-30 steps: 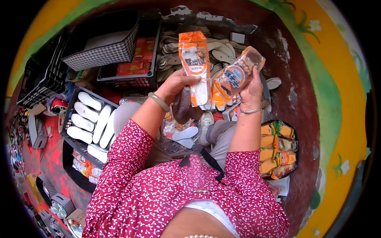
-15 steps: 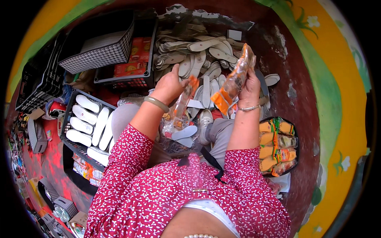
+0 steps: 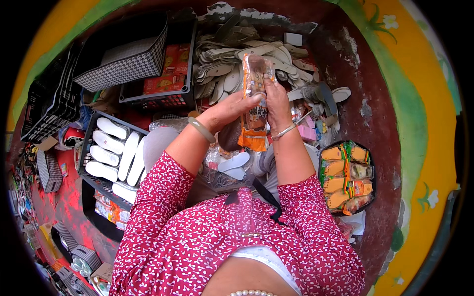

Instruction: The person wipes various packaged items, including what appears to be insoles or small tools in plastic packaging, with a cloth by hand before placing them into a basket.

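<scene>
Both hands meet on an orange-and-clear packet (image 3: 256, 117), held above the lap in front of a heap of pale insoles (image 3: 224, 59).

The right hand (image 3: 279, 104) clamps the packet's right edge, thumb on the front near the upper corner; the left hand (image 3: 229, 111) lays its thumb across the middle from the left edge, though its other fingers are hidden and whether they close on the packet cannot be told. At left, four white insoles (image 3: 103, 155) lie along the left edge of a dark crate (image 3: 101, 186), two longer ones beside them and another at the lower right corner. At right, orange packets (image 3: 337, 182) fill a black tray (image 3: 374, 183) from edge to edge. Pale blue insoles (image 3: 234, 163) lie between the legs.
</scene>
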The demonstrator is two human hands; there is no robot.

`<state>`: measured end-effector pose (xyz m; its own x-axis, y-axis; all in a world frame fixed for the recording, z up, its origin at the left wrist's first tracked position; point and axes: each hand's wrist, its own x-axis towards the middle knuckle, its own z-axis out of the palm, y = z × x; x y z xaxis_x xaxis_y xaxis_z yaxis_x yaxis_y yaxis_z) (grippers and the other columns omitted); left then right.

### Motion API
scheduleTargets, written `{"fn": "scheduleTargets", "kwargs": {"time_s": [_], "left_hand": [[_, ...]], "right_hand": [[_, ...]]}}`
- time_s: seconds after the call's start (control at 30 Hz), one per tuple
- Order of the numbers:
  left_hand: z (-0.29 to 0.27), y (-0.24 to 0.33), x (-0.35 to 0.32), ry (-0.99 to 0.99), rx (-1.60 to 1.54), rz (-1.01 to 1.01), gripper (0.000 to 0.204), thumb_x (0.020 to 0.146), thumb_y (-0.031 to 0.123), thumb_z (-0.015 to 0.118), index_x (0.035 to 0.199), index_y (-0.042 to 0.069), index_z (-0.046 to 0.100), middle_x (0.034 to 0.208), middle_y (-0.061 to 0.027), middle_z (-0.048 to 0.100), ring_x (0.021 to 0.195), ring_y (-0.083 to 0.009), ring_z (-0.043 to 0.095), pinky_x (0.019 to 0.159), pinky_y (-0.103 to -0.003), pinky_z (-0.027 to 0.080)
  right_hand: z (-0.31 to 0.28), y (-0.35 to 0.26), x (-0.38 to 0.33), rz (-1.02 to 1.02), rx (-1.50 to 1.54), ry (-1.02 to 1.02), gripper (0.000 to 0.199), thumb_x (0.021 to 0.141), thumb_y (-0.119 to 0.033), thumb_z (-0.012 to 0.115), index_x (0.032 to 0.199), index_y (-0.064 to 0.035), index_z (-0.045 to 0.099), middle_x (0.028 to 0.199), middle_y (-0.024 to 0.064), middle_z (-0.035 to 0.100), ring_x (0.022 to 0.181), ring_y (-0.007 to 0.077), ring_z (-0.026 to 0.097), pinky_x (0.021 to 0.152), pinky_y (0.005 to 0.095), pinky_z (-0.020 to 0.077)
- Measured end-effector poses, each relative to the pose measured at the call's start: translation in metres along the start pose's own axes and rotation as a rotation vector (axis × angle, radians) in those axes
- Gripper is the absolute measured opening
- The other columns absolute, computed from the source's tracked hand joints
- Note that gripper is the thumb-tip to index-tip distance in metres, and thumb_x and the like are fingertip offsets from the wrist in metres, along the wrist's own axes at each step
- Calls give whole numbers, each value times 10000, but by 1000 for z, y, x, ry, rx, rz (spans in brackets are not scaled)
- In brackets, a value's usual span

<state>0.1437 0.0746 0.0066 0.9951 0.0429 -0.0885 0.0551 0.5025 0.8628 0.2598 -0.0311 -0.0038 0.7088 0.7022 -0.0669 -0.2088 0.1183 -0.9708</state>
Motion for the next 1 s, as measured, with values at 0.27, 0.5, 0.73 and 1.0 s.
{"fn": "scheduleTargets", "kwargs": {"time_s": [0.27,0.5,0.73,1.0], "left_hand": [[-45,19,4,200,-686,390,358,913,230,510,1155,-34,489,1056,-161,610,935,-262,631,863,-385,505],[-64,21,6,456,-813,526,328,936,225,458,1153,-19,480,1072,-170,598,963,-294,616,888,-422,488],[-66,21,9,514,-795,639,314,938,201,429,1157,-18,477,1033,-141,599,937,-279,616,878,-397,485],[-66,21,2,391,-582,587,545,695,7,412,1235,-62,396,1119,-188,555,937,-318,600,837,-434,512]], "right_hand": [[-9,-10,4,91,60,-273,373,941,-307,505,1158,-7,551,1095,60,609,972,138,578,878,288,432],[26,5,-21,301,-56,-477,449,855,-203,650,1233,-5,513,1174,58,550,1065,118,510,891,238,393],[1,-9,-25,101,123,-603,345,720,-176,603,957,70,644,1139,131,566,1057,234,533,922,336,403],[-5,-75,-29,-641,-769,93,536,792,-308,606,1201,20,496,1162,129,556,1067,239,543,985,391,388]]}}
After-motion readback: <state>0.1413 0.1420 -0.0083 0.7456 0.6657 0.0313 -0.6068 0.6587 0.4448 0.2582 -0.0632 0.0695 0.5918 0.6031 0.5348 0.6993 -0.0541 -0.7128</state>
